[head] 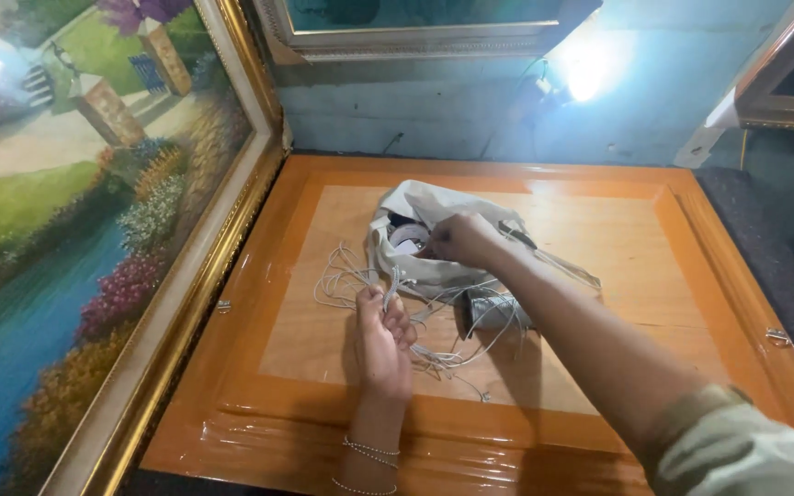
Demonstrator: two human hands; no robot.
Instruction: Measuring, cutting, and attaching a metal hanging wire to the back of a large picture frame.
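My left hand (381, 340) is closed around a bundle of thin white cord (346, 276) that loops loosely over the back of an orange wooden frame (259, 303) lying flat. My right hand (457, 241) reaches across and pinches the opening of a white cloth bag (415, 207); a white roll shows inside it. A grey spool (493, 312) wound with cord lies just under my right forearm. Beaded bracelets circle my left wrist.
A large landscape painting in a gold frame (186, 285) leans at the left, its edge against the orange frame. More gilded frames hang on the blue wall behind. A bright lamp (585, 73) glares at the back. A small metal hanger (776, 337) sits on the right rail.
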